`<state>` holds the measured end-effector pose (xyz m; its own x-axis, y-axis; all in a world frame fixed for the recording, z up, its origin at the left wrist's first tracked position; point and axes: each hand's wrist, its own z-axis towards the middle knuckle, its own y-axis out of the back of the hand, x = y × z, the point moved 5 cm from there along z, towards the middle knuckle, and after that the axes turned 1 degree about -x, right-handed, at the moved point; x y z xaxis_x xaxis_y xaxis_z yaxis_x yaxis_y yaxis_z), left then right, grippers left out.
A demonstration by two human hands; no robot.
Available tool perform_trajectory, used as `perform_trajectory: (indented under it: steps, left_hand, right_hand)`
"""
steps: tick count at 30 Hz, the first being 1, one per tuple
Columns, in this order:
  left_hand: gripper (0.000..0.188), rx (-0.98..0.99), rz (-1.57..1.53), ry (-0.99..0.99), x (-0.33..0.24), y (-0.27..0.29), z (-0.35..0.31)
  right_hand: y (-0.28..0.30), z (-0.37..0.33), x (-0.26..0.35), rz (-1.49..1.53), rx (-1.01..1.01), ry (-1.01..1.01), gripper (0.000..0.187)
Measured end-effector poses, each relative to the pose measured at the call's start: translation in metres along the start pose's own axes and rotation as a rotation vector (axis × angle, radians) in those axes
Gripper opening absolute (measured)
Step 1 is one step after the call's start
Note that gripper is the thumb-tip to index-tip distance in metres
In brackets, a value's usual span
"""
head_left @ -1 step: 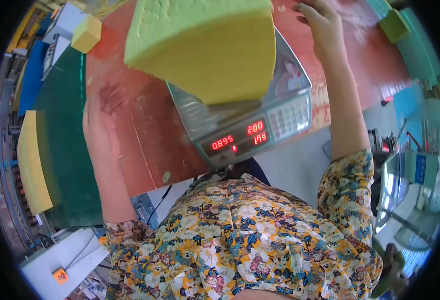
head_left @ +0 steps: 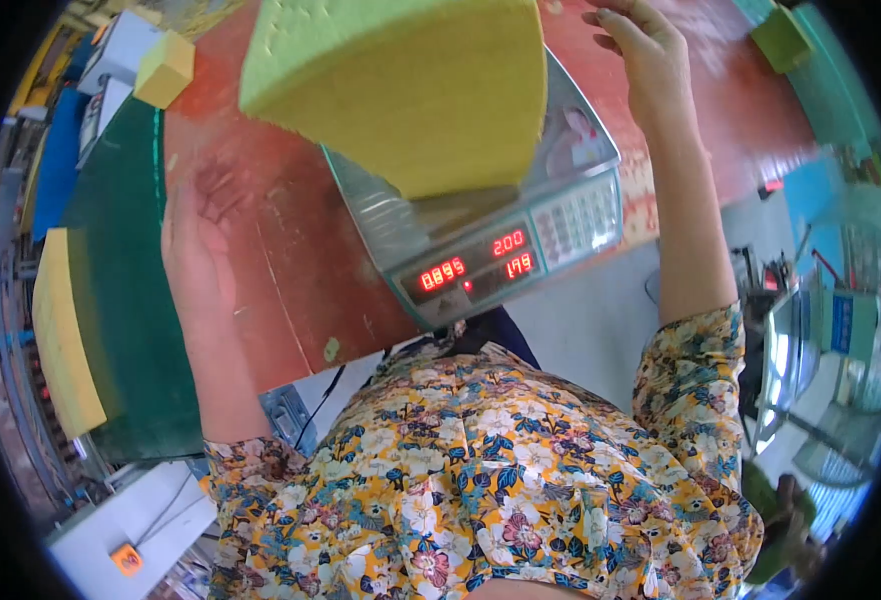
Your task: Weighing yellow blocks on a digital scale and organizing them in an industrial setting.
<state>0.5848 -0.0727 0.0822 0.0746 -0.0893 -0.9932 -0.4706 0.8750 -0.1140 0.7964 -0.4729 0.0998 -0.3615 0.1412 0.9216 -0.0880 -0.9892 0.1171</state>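
A large yellow foam block [head_left: 421, 120] rests on the metal pan of a digital weighing scale [head_left: 561, 165], its top running out of the upper edge of the head view. Red digits are lit on the scale's front display, beside a keypad. To the left of the scale, my left hand [head_left: 199, 215] lies edge-on over the red table with its fingers stretched out and nothing in them. My right hand [head_left: 646, 45] hovers right of the block, apart from it, with the fingers loosely bent and spread. Neither hand touches the foam block.
The red table [head_left: 301, 250] carries the scale. A small yellow foam cube [head_left: 165, 68] sits at the far left, and an olive foam piece [head_left: 783, 42] at the far right. Along the left runs a dark green surface [head_left: 126, 290] with a long yellow foam strip [head_left: 66, 330].
The view has shifted very slightly. The foam block, the scale and both hands keep their places.
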Motion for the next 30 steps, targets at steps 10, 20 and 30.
perform_trajectory:
  steps: [10,20,30]
  left_hand:
    - [0.046,0.369,-0.008,-0.049,0.011,-0.067,0.009]
    - [0.049,0.401,-0.016,-0.098,0.012,-0.109,0.024]
    - [0.053,0.334,-0.365,0.184,0.021,-0.135,0.038]
  right_hand:
    - [0.070,-0.139,0.008,0.064,-0.192,-0.136,0.024]
    - [0.068,-0.143,0.002,0.101,-0.216,-0.135,0.027]
    - [0.034,-0.139,0.020,0.183,-0.098,-0.209,0.028]
